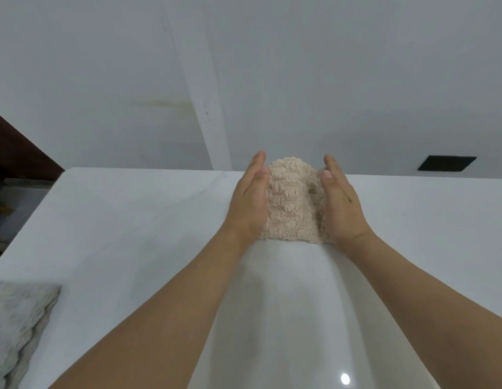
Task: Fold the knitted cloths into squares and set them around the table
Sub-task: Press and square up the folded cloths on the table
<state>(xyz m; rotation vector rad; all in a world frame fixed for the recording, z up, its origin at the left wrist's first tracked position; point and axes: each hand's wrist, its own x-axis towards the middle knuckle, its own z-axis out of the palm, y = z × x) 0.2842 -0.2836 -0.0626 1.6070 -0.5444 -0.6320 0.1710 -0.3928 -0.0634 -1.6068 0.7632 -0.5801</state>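
Note:
A folded beige knitted cloth [293, 200] lies near the far edge of the white table [132, 220]. My left hand [251, 200] presses flat against its left side, fingers straight and together. My right hand [341, 203] presses against its right side in the same way. The cloth sits squeezed between both palms, with its side edges hidden by them. A grey knitted cloth [18, 329] lies folded at the table's near left, partly cut off by the frame edge.
The table's far edge runs just behind the beige cloth, with a pale floor beyond it. A dark rectangular patch [446, 163] lies on the floor at the far right. Dark wooden furniture [17, 153] stands past the table's left corner.

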